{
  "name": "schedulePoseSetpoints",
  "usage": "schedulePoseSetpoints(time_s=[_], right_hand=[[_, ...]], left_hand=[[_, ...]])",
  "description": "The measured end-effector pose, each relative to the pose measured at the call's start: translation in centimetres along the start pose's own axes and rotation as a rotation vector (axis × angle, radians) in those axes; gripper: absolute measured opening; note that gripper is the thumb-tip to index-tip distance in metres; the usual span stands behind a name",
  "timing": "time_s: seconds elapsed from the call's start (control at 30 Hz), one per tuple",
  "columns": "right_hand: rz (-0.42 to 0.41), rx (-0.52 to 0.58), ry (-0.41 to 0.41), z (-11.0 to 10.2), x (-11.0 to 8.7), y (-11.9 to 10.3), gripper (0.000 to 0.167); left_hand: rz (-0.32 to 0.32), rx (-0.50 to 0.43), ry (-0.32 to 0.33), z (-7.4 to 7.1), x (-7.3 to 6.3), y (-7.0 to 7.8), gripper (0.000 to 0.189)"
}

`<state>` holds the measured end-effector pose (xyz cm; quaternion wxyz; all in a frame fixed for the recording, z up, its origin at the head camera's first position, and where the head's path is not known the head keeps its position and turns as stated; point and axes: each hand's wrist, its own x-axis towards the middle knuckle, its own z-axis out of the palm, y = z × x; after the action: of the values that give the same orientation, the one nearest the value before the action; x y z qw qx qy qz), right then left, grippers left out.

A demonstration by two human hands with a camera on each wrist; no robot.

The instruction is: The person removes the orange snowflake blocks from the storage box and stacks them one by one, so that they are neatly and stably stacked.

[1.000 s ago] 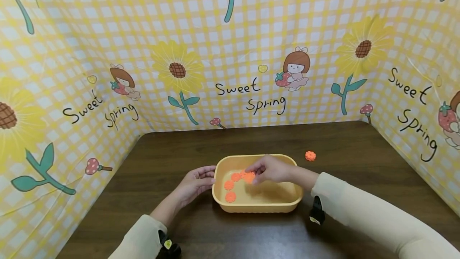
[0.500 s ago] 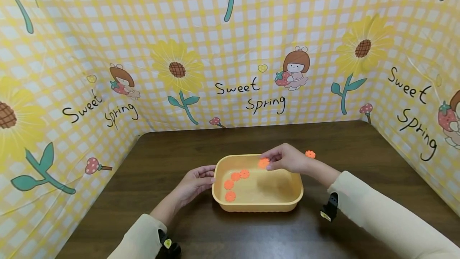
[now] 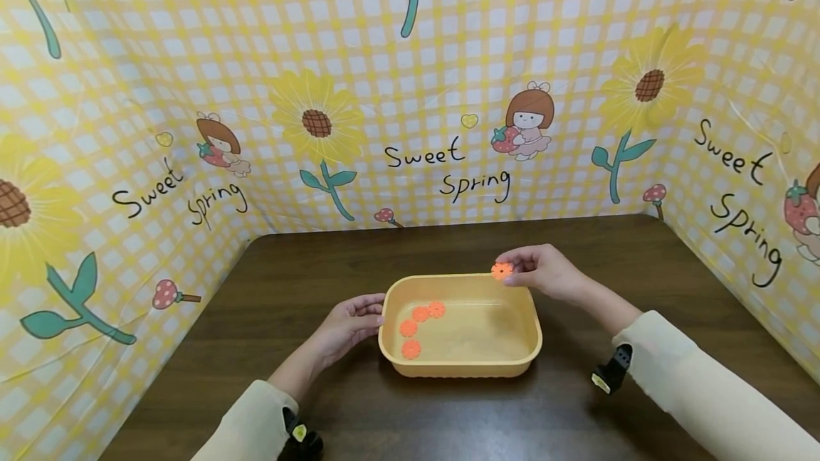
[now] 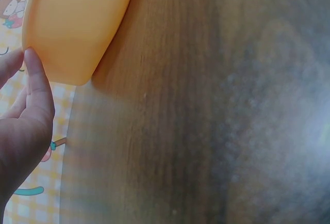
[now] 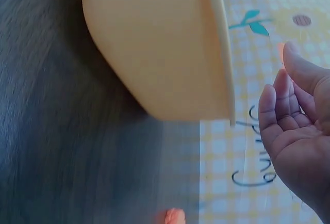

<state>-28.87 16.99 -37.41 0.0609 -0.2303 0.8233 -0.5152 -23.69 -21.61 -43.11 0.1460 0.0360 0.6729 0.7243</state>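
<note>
My left hand (image 3: pixel 346 329) pinches the left rim of a yellow plastic tub (image 3: pixel 464 368) between thumb and fingers; in the left wrist view, the fingertips (image 4: pixel 31 56) meet at the rim. Several orange flower-shaped pieces (image 3: pixel 408 328) lie in the left part of the tub. Above the far right rim, my right hand (image 3: pixel 551 274) pinches another orange flower-shaped piece (image 3: pixel 502 271) with thumb and fingers. That piece mostly hides behind the thumb in the right wrist view, where the right hand (image 5: pixel 299 126) appears beside the tub's end wall.
The tub stands on a dark brown wooden table (image 3: pixel 307 269). A yellow-and-white checked cloth (image 3: pixel 410 91) with sunflowers surrounds the table's back and sides. At the bottom of the right wrist view, a small orange piece (image 5: pixel 175 217) lies on the table.
My right hand has lifted the flower-shaped piece from inside the tub and carried it right and away to the far rim. It now hides the loose piece on the table in the head view.
</note>
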Motion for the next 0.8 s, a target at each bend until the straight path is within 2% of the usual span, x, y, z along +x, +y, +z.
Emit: schedulePoseSetpoints(time_s=[0.17, 0.33, 0.8], right_hand=[[0.003, 0.012, 0.066, -1.2, -0.3, 1.3, 0.037], [0.040, 0.006, 0.118, -2.3, -0.6, 2.4, 0.039], [0.104, 0.045, 0.190, -4.5, -1.1, 5.7, 0.048]], left_hand=[[-0.003, -0.005, 0.001, 0.0, 0.1, -0.1, 0.055], [-0.005, -0.008, 0.003, 0.0, 0.1, -0.1, 0.055], [-0.009, -0.021, 0.003, 0.1, 0.1, -0.1, 0.055]])
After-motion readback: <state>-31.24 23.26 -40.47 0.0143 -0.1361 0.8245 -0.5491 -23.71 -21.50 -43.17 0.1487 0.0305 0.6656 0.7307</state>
